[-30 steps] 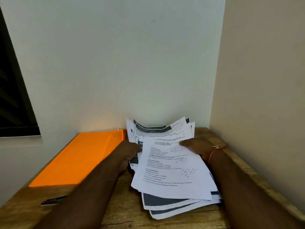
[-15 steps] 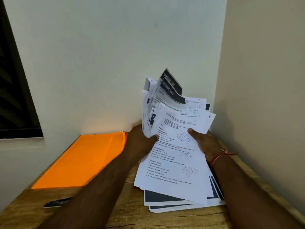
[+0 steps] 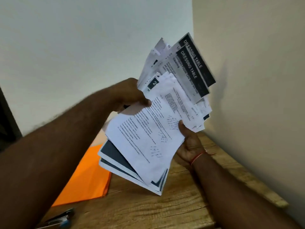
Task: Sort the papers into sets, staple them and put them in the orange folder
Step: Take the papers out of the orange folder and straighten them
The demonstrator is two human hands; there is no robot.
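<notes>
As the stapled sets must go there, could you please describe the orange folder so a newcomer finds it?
Start at the wooden table. On its left side, left of the held papers, the orange folder lies flat. It alone is bright orange; the papers are white.

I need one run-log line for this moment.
left hand: grips papers | right hand: grips papers | papers: loose, fanned, held above table | orange folder: flat on table
</notes>
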